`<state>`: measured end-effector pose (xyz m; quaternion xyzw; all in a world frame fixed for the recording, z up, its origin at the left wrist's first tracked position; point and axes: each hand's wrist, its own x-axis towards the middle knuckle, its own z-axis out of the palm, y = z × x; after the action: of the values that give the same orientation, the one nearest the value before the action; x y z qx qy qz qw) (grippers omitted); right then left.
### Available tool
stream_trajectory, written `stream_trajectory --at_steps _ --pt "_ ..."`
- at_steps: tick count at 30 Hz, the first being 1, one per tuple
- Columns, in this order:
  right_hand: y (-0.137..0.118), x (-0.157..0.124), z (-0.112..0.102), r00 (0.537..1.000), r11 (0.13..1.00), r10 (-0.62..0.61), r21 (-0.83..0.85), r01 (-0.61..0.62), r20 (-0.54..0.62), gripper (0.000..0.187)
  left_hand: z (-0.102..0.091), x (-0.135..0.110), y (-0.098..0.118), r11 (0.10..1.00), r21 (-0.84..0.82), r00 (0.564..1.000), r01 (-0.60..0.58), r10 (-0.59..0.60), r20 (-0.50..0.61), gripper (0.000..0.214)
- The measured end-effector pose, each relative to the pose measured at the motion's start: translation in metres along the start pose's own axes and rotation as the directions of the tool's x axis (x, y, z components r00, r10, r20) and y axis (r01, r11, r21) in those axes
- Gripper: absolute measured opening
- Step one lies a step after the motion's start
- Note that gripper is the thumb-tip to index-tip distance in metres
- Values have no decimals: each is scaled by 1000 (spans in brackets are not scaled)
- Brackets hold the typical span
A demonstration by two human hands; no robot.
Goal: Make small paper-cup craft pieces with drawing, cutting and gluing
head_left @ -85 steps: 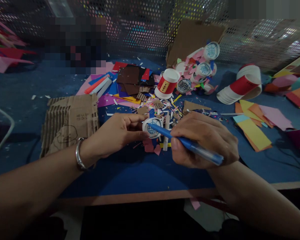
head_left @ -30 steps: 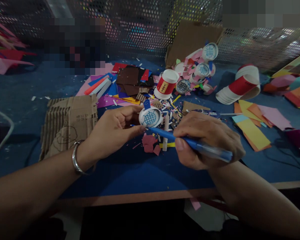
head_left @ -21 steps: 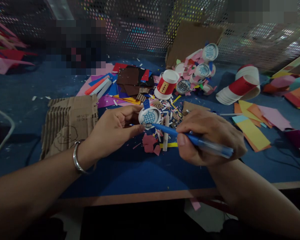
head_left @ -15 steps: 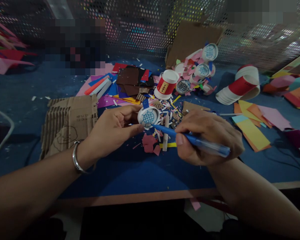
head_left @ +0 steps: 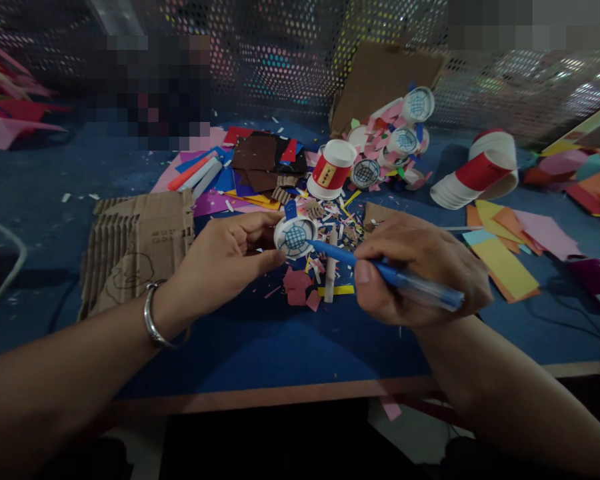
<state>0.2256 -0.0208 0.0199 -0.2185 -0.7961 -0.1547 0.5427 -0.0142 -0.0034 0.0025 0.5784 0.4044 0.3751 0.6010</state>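
Observation:
My left hand (head_left: 230,257) grips a small white paper cup piece (head_left: 295,238) by its left side, thumb below and fingers behind. Its round face is turned toward me and bears a blue grid drawn inside a circle; a blue paper strip sticks up at its top. In my right hand (head_left: 423,270) is a blue pen (head_left: 387,270), pinched between thumb and fingers, its tip at the right edge of the drawn grid. Paper scraps (head_left: 340,233) lie under and around the cup piece. Beyond them stands a red and white paper cup (head_left: 333,169).
Decorated cup pieces (head_left: 405,141) with similar blue grids cluster at the back. Stacked paper cups (head_left: 473,173) lie on the right, near coloured paper sheets (head_left: 510,267). Corrugated cardboard (head_left: 137,250) lies left, markers (head_left: 195,172) behind it. A perforated metal panel (head_left: 290,67) bounds the table.
The pen tip has moved slightly up along the right side of the cup piece's face, with my right hand shifting a little right. My left hand keeps its hold.

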Motion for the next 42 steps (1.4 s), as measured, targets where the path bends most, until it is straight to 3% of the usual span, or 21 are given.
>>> stream_trajectory --at_steps 10,16,22,31,37,40,42 --pt "-1 5 -4 1000 999 -12 -43 13 28 26 -1 0 -5 997 -50 998 -55 54 -24 37" --pt "1 2 -1 1000 1000 -9 -15 9 -14 23 3 1 2 999 -26 999 26 -27 -46 37" --pt "-1 2 -2 999 1000 -15 -19 15 29 25 4 1 5 995 -57 996 82 -84 -27 47" --pt "3 5 -4 996 995 -88 -37 88 3 18 3 -1 3 998 -25 998 63 -63 -15 47" --pt "1 3 -6 1000 998 -31 -48 31 6 23 7 1 6 985 -151 996 77 -84 -36 40" --pt "-1 2 -6 999 999 6 -50 -4 42 22 7 2 7 987 -138 995 83 -90 -43 39" --pt "0 2 -6 999 999 -38 -33 39 32 21 6 2 7 990 -101 994 93 -98 -41 40"
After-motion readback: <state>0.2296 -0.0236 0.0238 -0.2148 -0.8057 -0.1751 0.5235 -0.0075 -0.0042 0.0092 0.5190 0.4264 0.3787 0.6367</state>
